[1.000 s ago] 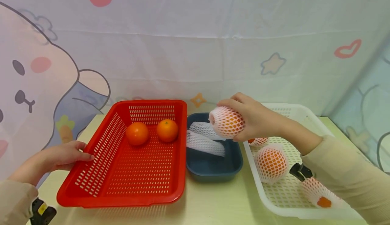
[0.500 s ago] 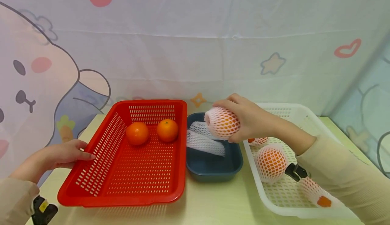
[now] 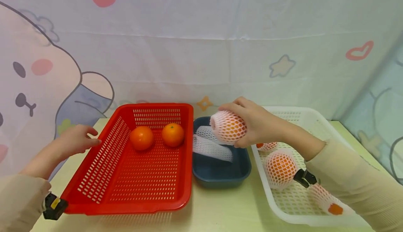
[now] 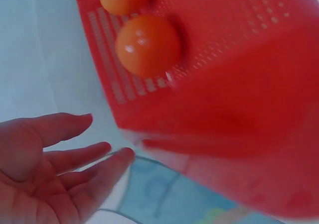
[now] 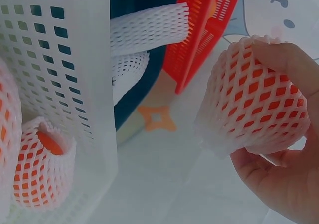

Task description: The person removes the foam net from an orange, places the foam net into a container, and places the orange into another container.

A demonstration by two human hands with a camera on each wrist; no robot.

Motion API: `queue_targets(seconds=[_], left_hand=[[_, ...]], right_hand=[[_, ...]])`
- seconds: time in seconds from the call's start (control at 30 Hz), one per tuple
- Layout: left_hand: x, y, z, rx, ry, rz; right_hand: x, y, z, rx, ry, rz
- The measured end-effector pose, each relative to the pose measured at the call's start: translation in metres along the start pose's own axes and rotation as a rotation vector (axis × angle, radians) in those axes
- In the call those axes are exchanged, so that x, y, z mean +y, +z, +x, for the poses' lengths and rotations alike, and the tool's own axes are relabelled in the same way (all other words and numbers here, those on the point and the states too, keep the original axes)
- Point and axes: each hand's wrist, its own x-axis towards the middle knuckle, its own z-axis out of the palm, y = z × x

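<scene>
My right hand grips a round orange fruit in a pinkish-white foam net, its peel showing through the diamond gaps. I hold it above the rectangular dark blue plastic tub, where two flattened white foam sleeves lie. My left hand holds nothing, fingers loosely bent, by the rim of the red perforated plastic basket; I can't quite tell whether a fingertip touches it. Two bare, glossy oranges sit inside that basket. My right forearm crosses the white plastic lattice basket, hiding part of it and of the netted fruits within. The left wrist view shows my palm and parted fingers, while the head view shows the back of that hand.
</scene>
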Motion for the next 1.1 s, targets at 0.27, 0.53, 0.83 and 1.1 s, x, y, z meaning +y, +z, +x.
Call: queue_targets(seconds=[0.27,0.53,0.83,1.1], left_hand=[[0.047,0.003,0.009,0.186,0.121,-0.026],[0.101,0.013,0.009,0.169,0.215,-0.295],[0.166,0.036,0.012,0.122,0.262,-0.553],[0.195,0.055,0.019,0.085,0.331,-0.707]], right_hand=[[0.0,-0.001,0.001,0.003,0.003,-0.002],[-0.001,0.0,0.002,0.0,0.006,0.001],[0.0,0.0,0.002,0.006,0.011,0.002],[-0.001,0.001,0.003,-0.004,0.023,0.02]])
